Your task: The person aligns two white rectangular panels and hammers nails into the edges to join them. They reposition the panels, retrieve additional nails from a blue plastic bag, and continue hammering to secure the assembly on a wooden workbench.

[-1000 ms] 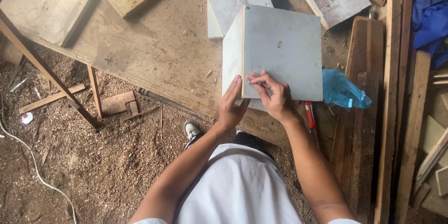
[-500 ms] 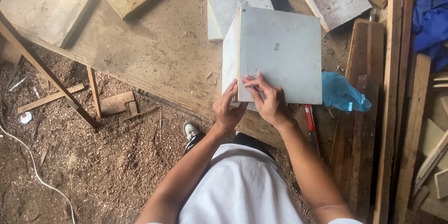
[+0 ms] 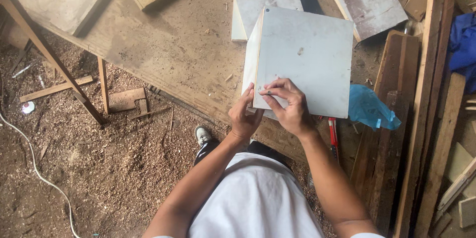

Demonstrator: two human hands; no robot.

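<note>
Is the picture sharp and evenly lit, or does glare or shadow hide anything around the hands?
Head view: soft, even daylight, sharp throughout; the white panel is bright but not glaring; left hand and right hand cast only faint shadows; straight planks bow slightly toward the edges, a wide-lens effect.

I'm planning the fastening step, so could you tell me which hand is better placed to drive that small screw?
Right hand: its fingertips pinch the screw on the white panel; left hand grips the panel's edge.

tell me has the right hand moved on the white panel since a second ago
Yes, slightly. The right hand has crept left along the white panel toward its left edge, closer to the left hand; the blue plastic lies as before.
</note>
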